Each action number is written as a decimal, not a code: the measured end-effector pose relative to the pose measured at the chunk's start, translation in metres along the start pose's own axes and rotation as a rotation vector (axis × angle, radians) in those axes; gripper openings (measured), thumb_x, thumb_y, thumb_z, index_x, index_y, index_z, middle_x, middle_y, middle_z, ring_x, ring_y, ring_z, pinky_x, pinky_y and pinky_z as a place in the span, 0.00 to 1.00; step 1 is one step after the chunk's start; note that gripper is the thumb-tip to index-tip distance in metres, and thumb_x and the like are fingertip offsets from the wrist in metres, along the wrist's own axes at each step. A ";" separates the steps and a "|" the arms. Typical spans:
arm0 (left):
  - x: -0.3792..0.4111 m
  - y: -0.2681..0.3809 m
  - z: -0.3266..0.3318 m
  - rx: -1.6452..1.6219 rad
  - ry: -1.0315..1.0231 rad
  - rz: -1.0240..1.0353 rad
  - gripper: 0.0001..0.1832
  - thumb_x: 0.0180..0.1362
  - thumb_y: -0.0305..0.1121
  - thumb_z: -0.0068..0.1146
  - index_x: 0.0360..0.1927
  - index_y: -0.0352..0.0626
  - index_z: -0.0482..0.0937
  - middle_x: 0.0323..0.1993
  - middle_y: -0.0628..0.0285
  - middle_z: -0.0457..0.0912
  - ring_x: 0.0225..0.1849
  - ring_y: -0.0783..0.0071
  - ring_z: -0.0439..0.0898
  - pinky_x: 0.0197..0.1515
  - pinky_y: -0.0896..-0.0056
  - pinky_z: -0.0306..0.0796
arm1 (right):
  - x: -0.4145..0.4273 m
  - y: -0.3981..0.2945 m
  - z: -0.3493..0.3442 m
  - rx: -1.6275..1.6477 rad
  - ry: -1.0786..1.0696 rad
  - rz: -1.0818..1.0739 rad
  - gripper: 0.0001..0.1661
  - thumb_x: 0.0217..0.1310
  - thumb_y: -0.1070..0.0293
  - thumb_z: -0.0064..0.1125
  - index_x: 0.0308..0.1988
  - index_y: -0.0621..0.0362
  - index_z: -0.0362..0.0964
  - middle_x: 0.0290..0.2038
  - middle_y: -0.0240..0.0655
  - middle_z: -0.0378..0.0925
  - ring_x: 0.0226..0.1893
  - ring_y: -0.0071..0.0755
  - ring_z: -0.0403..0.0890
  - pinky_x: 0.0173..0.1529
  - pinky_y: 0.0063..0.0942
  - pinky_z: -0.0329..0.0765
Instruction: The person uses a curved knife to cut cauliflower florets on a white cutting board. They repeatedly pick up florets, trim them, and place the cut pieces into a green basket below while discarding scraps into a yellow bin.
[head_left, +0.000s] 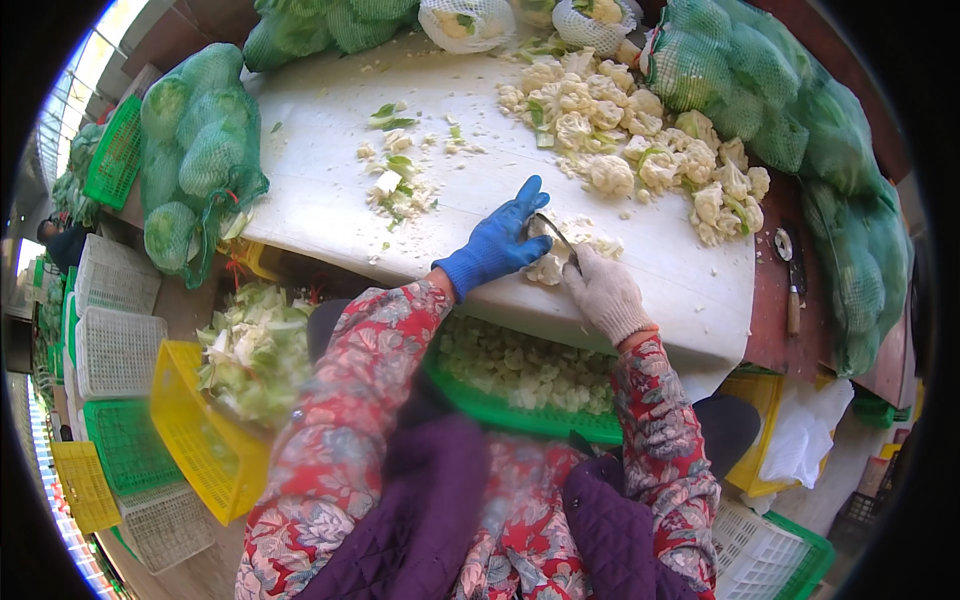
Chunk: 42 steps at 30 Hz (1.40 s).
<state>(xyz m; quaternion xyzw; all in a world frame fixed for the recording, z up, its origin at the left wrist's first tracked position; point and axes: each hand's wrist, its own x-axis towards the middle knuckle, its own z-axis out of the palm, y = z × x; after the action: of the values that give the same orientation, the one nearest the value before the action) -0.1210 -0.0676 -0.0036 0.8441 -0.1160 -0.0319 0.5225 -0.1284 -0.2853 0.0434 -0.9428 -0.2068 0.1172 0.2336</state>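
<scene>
My left hand (499, 244), in a blue knit glove, is over the front part of the white-covered table (315, 165). Its fingers and thumb are spread around the knife's tip; whether it pinches a small cauliflower piece is hidden. In a pale knit glove, my right hand (606, 292) grips a small knife with a curved dark blade (556, 229) pointing toward the left hand. Cut cauliflower florets (546, 270) lie beneath and between both hands. Below the table edge, a green basket (525, 424) in front of my body holds many cut florets (525, 367).
A heap of cauliflower pieces (600, 112) covers the table's far right. Trimmings (397, 187) lie left. Green net sacks (199, 142) stand around the edges. A peeler-like tool (787, 259) rests at right. Leaf waste (251, 352) sits beside a yellow crate (206, 435).
</scene>
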 end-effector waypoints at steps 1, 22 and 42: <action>0.001 -0.002 0.000 0.017 0.000 0.028 0.50 0.63 0.30 0.61 0.81 0.46 0.40 0.76 0.53 0.63 0.75 0.61 0.63 0.75 0.65 0.58 | 0.000 0.000 0.000 -0.003 -0.002 -0.003 0.17 0.70 0.54 0.49 0.46 0.55 0.71 0.32 0.54 0.82 0.37 0.62 0.83 0.42 0.56 0.77; 0.017 -0.011 0.011 0.097 0.079 0.079 0.46 0.66 0.49 0.59 0.79 0.42 0.48 0.69 0.53 0.72 0.68 0.50 0.71 0.72 0.60 0.61 | 0.003 -0.003 0.005 -0.070 -0.076 0.075 0.18 0.70 0.53 0.46 0.44 0.56 0.73 0.37 0.54 0.82 0.42 0.61 0.83 0.47 0.55 0.77; 0.035 0.025 0.027 0.163 -0.018 0.138 0.42 0.58 0.49 0.67 0.73 0.48 0.66 0.68 0.48 0.71 0.69 0.52 0.70 0.72 0.56 0.64 | -0.056 0.059 -0.037 0.488 0.184 0.479 0.19 0.69 0.57 0.52 0.52 0.56 0.71 0.25 0.45 0.78 0.22 0.46 0.82 0.30 0.42 0.77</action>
<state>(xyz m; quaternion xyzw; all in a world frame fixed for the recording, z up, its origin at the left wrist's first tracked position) -0.0955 -0.1098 0.0091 0.8735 -0.1806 0.0062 0.4521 -0.1463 -0.3721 0.0536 -0.8877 0.0760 0.1291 0.4354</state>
